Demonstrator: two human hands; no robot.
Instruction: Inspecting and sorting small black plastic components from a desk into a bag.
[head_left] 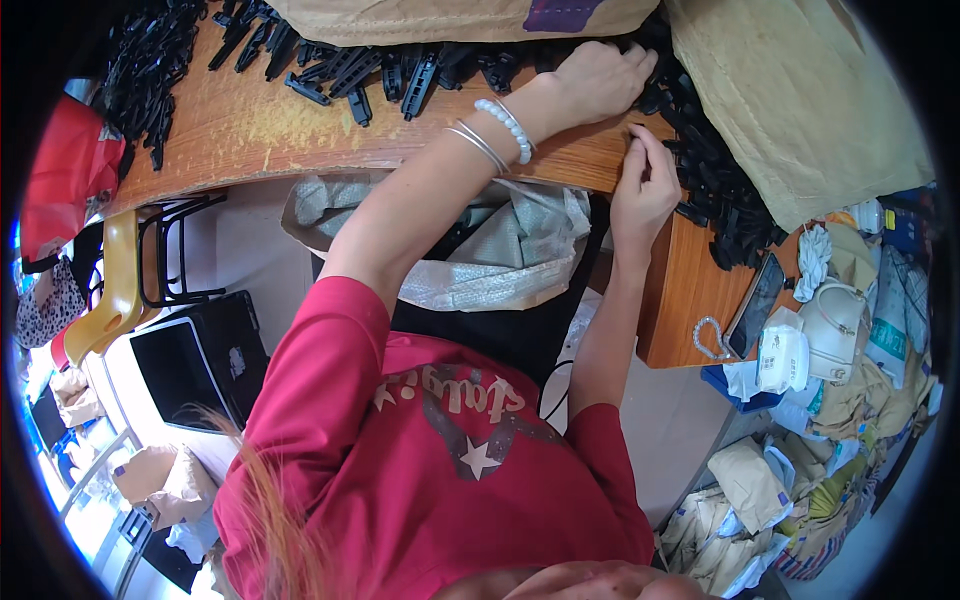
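Observation:
Small, narrow black plastic pieces, clip-like in shape, lie heaped along a wooden table [230, 125]. My left hand [600, 85] reaches across to the right and touches the black pieces [690, 130] at the table's right side. Its fingers are stretched forward, slightly bent and apart. Bracelets [505, 130] circle that wrist. Just nearer to me, my right hand [645, 195] is by the table edge, fingers curled and thumb close to the index finger. A tiny dark spot shows at its fingertips, too small to name. An open woven sack [500, 285] hangs below the table edge, between my arms.
Large brown paper sacks [800, 110] lean over the table's far and right sides. More black pieces [150, 70] pile up at far left. A phone [755, 305], a tissue pack [783, 355] and a white bag [835, 330] are at right. A yellow chair [120, 290] stands left.

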